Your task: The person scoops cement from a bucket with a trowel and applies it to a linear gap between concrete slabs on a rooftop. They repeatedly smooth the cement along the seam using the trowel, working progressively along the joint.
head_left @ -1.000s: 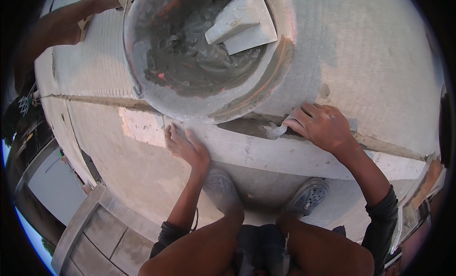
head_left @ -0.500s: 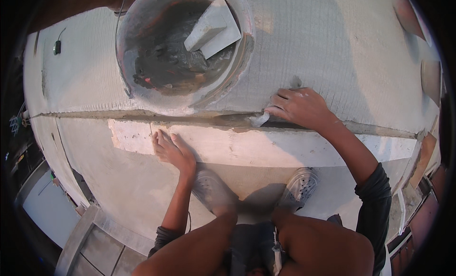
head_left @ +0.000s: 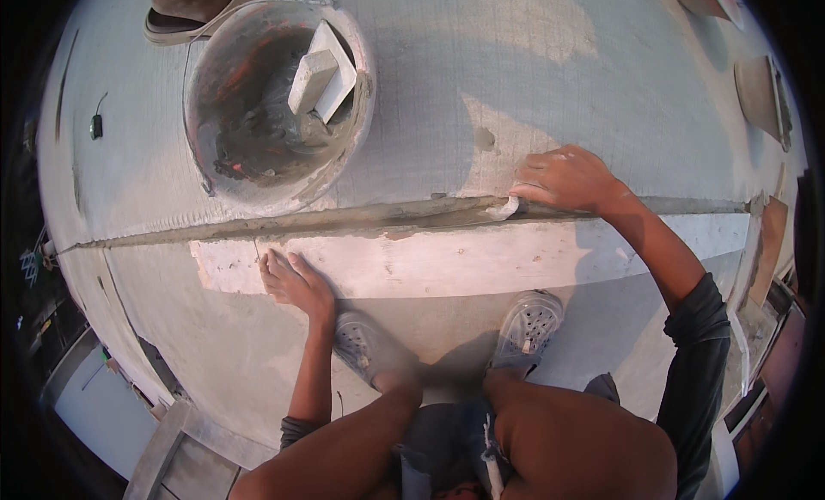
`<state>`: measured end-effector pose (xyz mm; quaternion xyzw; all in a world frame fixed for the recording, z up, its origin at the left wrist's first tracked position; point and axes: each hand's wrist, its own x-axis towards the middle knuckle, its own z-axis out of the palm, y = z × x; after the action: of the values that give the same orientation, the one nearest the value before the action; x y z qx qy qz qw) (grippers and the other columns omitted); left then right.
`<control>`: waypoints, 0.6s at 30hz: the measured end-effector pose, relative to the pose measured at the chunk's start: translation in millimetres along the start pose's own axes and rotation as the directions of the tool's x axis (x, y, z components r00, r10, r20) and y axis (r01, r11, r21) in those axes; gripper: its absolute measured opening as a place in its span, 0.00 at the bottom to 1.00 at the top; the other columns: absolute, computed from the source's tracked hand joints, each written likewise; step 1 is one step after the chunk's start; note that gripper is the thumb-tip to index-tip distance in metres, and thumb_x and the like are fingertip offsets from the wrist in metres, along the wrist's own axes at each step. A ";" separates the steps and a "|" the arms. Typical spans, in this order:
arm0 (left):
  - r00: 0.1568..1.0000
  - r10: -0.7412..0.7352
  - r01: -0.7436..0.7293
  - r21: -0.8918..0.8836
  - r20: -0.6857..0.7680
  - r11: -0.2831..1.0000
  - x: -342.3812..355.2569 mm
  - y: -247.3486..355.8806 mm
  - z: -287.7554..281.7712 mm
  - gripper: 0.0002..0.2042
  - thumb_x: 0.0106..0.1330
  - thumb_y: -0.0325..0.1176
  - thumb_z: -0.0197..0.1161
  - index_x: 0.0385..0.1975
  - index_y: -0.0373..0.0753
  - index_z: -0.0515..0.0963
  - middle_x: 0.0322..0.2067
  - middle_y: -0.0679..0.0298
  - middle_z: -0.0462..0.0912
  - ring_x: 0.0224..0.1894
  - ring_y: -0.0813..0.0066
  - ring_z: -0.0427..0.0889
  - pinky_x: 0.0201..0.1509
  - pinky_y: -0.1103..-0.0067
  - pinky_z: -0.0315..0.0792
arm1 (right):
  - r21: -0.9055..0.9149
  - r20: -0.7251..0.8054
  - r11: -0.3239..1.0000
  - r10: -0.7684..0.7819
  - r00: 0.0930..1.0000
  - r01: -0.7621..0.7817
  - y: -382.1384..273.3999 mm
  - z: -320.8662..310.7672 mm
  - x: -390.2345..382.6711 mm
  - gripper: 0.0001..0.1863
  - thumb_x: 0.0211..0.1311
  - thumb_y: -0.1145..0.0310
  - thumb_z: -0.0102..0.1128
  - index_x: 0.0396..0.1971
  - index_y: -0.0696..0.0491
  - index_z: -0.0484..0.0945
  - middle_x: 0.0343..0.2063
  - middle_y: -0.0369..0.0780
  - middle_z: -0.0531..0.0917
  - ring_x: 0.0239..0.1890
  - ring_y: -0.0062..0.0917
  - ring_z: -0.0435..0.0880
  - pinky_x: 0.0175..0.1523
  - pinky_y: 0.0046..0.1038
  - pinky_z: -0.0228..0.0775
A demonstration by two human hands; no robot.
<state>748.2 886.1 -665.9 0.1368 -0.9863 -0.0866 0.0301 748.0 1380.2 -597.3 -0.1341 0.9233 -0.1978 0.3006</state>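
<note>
Concrete, pale grey and faintly ridged, forms a slab (head_left: 533,79) in patchy sunlight beneath two bare hands. Nearest, the left hand (head_left: 296,285) is not gripping: its slightly spread fingers rest on a long, whitish board (head_left: 464,257), toward the board's left end. The board looks stiff and flat, yet could slide if nudged, so flat fingers toward an end should steady it. Farther out and to the right, the right hand (head_left: 565,180) pinches a small, pale piece (head_left: 505,210) between thumb and fingers, its free end in a mortar-smeared groove (head_left: 369,220) along the board's far edge. That piece seems light and thin, probably slippery when wet, and best held by its upper end; its material cannot be told. Beyond the left hand, past the groove, a bucket (head_left: 344,169) of wet mortar (head_left: 258,147) crowds that side, with a float (head_left: 325,74) leaning inside. Just past it is another person's shoe (head_left: 172,34). Far beyond the right hand lies a tilted container (head_left: 760,96).
</note>
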 end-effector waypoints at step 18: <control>1.000 0.019 -0.020 0.066 0.016 0.998 5.2 -12.9 6.5 0.31 0.85 0.55 0.40 0.75 0.37 0.62 0.75 0.53 0.58 0.77 0.48 0.55 0.76 0.48 0.49 | -0.186 -0.013 0.976 0.110 0.994 -0.111 158.2 -13.3 -169.4 0.23 0.75 0.45 0.56 0.34 0.48 0.87 0.27 0.38 0.85 0.32 0.37 0.86 0.44 0.39 0.77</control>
<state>746.1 873.5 -674.4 0.1273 -0.9902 -0.0549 0.0187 852.2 1586.2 -572.9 -0.1100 0.9442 -0.0938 0.2960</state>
